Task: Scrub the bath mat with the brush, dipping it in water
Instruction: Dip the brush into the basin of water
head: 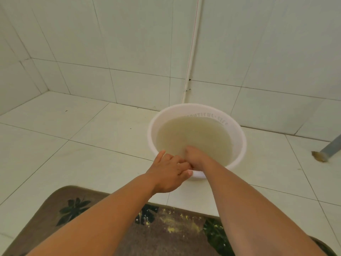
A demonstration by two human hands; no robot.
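Left hand (170, 171) gripping near rim of white basin (238, 132); right hand (195, 156) sunk in cloudy water (193, 133), finger state unclear; bath mat (162, 235) nearest

Only one piece of lettering showed. It stood in raised, same-coloured capitals moulded into the inner wall of the round white plastic basin (238, 143), curving along the far side just above the line of the cloudy, yellowish water (191, 137). The relief was faint and blurred; the letters could not be made out with any certainty, though they seemed to form two words parted by a short dash. No other text, number, brand or sign was legible anywhere else in the view.
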